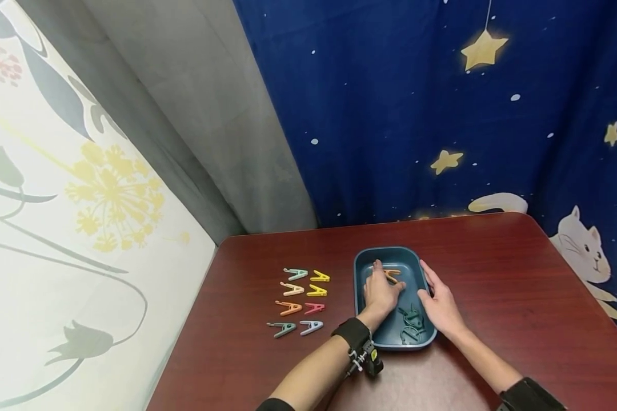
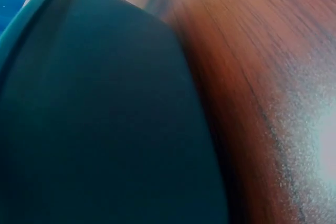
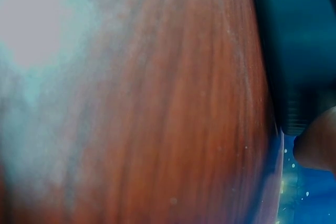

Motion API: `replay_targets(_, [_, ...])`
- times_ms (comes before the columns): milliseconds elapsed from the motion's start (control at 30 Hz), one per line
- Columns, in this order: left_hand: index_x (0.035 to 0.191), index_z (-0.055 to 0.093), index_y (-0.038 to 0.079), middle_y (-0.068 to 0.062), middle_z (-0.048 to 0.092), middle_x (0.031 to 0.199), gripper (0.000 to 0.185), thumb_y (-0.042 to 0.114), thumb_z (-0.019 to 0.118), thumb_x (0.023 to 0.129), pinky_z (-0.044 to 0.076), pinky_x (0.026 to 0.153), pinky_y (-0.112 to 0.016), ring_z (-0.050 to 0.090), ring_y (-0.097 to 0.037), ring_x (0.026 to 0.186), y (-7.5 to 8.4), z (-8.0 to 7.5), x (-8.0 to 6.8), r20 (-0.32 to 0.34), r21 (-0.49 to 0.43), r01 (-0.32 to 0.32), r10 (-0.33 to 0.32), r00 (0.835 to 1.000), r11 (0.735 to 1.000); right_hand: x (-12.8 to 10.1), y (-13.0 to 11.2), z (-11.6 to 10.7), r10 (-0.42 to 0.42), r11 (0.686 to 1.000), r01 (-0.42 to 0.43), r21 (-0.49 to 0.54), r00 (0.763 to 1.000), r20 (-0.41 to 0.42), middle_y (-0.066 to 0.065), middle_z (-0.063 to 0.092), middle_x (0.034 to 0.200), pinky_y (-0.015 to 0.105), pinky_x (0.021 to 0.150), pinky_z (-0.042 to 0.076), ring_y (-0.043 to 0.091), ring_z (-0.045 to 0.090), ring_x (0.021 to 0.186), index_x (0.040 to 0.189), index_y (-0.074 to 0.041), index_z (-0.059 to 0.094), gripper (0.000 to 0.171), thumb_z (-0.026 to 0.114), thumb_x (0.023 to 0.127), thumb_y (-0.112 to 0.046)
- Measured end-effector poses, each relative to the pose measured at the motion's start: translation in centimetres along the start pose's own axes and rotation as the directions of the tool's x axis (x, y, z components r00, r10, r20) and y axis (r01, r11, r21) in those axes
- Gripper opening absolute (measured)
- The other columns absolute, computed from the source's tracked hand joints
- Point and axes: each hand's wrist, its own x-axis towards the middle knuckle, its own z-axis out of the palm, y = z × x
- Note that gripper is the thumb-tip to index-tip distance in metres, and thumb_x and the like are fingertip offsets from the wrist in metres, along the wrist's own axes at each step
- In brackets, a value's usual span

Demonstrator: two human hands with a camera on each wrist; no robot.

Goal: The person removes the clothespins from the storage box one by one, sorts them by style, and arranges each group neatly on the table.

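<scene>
Nearest the head camera, two forearms with dark wrist bands are seen reaching over the near edge of the worktop (image 1: pixel 493 274) toward the tray.

Landmark: dark teal tray (image 1: pixel 362 260), set lengthwise on the red-brown worktop.

- Left hand (image 1: pixel 380 291) is laid inside the tray, over its left half. Fingers are extended and only slightly bent, tips touching or just beside an orange clip (image 1: pixel 392 275) lying at the tray's far end. Whether the clip is actually pinched cannot be told from the head view.
- Right hand (image 1: pixel 439 302) is rested on the tray's right rim, fingers fairly straight and lying along the rim, thumb turned inward over the tray; nothing is enclosed by it.
- Dark green clips (image 1: pixel 411 325) are heaped in the tray's near end, between the two wrists.
- Left of the tray, well apart from it, eight clips are laid out in two columns of four: teal clip (image 1: pixel 295 273) and yellow clip (image 1: pixel 320 277) farthest, then a pale orange and a yellow, an orange and a pink clip (image 1: pixel 314 308), then a green and a lilac nearest.

Left wrist view: tray wall (image 2: pixel 105 129) fills the frame, blurred, with worktop grain beside it. Right wrist view: mostly worktop, tray edge (image 3: pixel 294 35) at upper right, one fingertip (image 3: pixel 317 142) at the right edge.
</scene>
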Motion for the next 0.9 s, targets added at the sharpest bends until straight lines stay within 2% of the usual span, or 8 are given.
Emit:
replay_targets(133, [0.159,0.047,0.003,-0.018,0.054,0.156,0.086,0.028,0.089,0.089,0.052,0.106,-0.049,0.062,-0.036,0.133,-0.1,0.5,0.2,-0.013,0.050,-0.030,0.031,0.999,0.998,0.0,-0.1,-0.1,-0.003,1.000,0.003,-0.011,1.000,-0.006,0.027,0.037,0.164,-0.002,0.094,0.026,0.048,0.043,0.145,0.167,-0.003,0.030,0.070,0.051,0.101,0.009])
replay_targets(300, [0.156,0.053,0.007,-0.014,0.060,0.151,0.078,0.023,0.089,0.089,0.057,0.098,-0.047,0.070,-0.036,0.118,-0.5,1.1,0.2,-0.064,0.072,-0.051,0.056,0.996,0.996,-0.1,-0.1,0.0,-0.009,1.000,0.009,-0.014,1.000,-0.009,0.028,0.038,0.163,-0.003,0.093,0.026,0.048,0.043,0.145,0.166,-0.003,0.030,0.070,0.051,0.101,0.009])
replay_targets(400, [0.155,0.055,0.008,-0.012,0.063,0.149,0.074,0.019,0.088,0.090,0.058,0.096,-0.047,0.071,-0.035,0.115,-0.6,1.1,0.2,-0.083,0.085,-0.071,0.078,0.993,0.994,-0.1,-0.2,0.1,-0.017,1.000,0.017,-0.020,1.000,-0.014,0.028,0.039,0.162,-0.003,0.093,0.026,0.047,0.043,0.144,0.166,-0.002,0.031,0.070,0.051,0.100,0.010])
replay_targets(567, [0.152,0.059,0.009,-0.011,0.069,0.140,0.070,0.020,0.089,0.089,0.059,0.091,-0.046,0.073,-0.033,0.110,-0.5,0.7,0.2,-0.080,0.101,-0.080,0.089,0.993,0.992,-0.1,-0.3,0.1,-0.021,1.000,0.021,-0.015,1.000,-0.022,0.029,0.039,0.162,-0.003,0.093,0.026,0.047,0.044,0.144,0.165,-0.001,0.032,0.070,0.051,0.099,0.010])
replay_targets(733, [0.149,0.063,0.013,-0.009,0.075,0.127,0.066,0.020,0.089,0.089,0.060,0.082,-0.046,0.074,-0.032,0.100,-0.7,1.1,0.4,-0.104,0.108,-0.090,0.101,0.989,0.990,-0.1,-0.1,0.1,-0.017,1.000,0.017,-0.010,1.000,-0.020,0.028,0.039,0.163,-0.003,0.093,0.026,0.048,0.043,0.144,0.166,-0.002,0.031,0.070,0.050,0.100,0.009])
replay_targets(900, [0.148,0.063,0.012,-0.010,0.076,0.124,0.065,0.013,0.086,0.087,0.060,0.076,-0.043,0.075,-0.031,0.094,-0.7,1.0,0.5,-0.089,0.140,-0.111,0.124,0.988,0.984,-0.1,0.0,0.2,-0.028,1.000,0.028,-0.009,0.999,-0.026,0.029,0.040,0.161,-0.003,0.094,0.026,0.047,0.045,0.143,0.165,-0.001,0.032,0.070,0.050,0.099,0.010])
